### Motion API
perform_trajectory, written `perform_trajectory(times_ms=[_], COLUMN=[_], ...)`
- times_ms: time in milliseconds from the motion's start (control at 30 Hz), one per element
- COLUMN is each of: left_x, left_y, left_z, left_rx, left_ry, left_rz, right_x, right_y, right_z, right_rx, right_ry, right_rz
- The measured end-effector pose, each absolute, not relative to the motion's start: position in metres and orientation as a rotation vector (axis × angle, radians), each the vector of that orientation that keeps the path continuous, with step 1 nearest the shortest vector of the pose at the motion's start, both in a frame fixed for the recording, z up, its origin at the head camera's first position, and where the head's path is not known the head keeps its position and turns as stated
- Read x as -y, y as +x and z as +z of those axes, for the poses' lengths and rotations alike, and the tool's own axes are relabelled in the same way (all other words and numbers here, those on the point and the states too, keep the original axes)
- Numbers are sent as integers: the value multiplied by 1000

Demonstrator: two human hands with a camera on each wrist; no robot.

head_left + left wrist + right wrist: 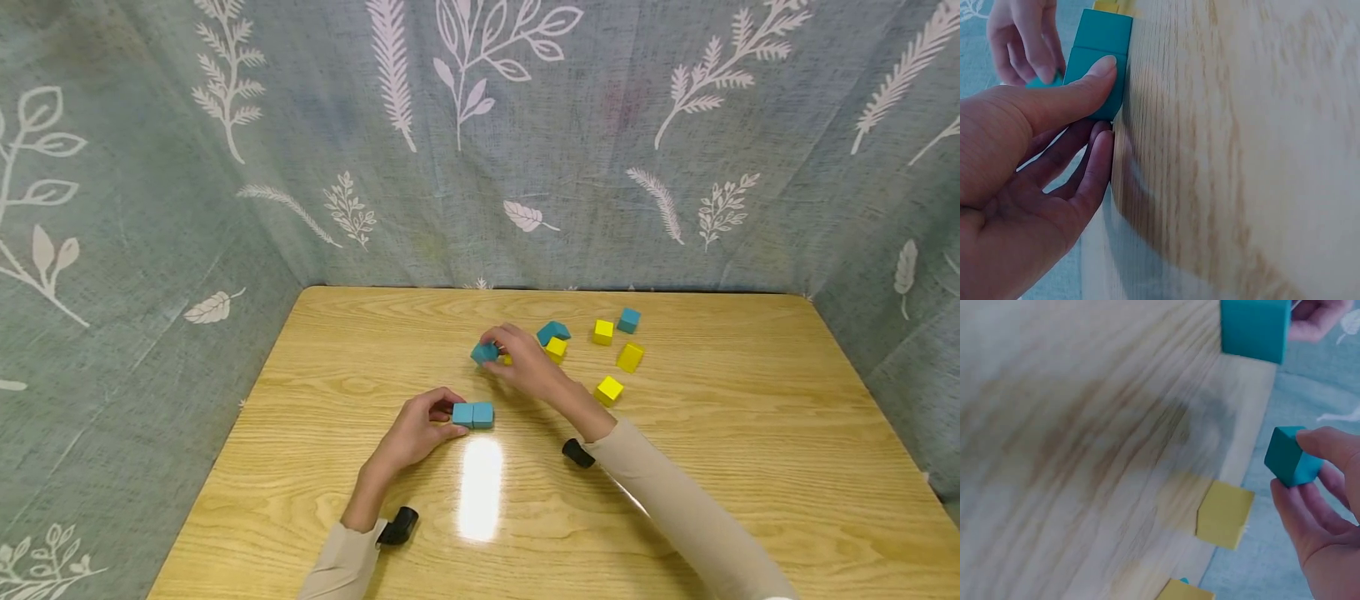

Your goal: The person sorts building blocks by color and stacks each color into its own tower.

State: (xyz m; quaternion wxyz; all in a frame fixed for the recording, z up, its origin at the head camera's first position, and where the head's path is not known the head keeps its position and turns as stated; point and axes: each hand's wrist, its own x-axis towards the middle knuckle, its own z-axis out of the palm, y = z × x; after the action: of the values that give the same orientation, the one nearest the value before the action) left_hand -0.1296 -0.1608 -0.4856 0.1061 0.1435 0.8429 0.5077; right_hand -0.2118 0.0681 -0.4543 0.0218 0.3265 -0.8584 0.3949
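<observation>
Two teal blocks (473, 415) stand side by side on the table, faces together. My left hand (417, 429) grips the left one of the pair, its thumb along the near side and fingers behind, as the left wrist view shows. Farther back, my right hand (525, 360) pinches another teal block (1294, 456) between thumb and fingertips. That block is tilted and overlaps the tabletop behind the pair in the head view. A yellow block (1225, 514) lies close by the right hand, mostly covered by it in the head view.
Right of the right hand lie loose blocks: a yellow one (556, 349) against a teal piece (553, 332), a teal cube (629, 320) and several more yellow blocks (609, 390). Patterned curtains (480, 225) hang behind the wooden table (750, 467) and along its sides.
</observation>
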Motion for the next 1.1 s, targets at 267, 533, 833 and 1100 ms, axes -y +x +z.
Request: perform_trajectory(times_ms=[267, 533, 833, 1100], left_x=[161, 161, 161, 161], left_y=[-130, -131, -131, -128], left_z=[-485, -487, -485, -483], left_rx=[-2490, -2481, -2472, -2474], left_ry=[433, 460, 469, 455], left_rz=[1503, 1523, 1517, 1520], right_x=[-76, -80, -80, -75], right_y=[-191, -176, -166, -157], right_z=[-454, -460, -468, -473], right_rx=[2592, 2569, 2527, 2522], right_ry=[947, 957, 1034, 1112], right_rz=[1566, 1796, 1962, 1966])
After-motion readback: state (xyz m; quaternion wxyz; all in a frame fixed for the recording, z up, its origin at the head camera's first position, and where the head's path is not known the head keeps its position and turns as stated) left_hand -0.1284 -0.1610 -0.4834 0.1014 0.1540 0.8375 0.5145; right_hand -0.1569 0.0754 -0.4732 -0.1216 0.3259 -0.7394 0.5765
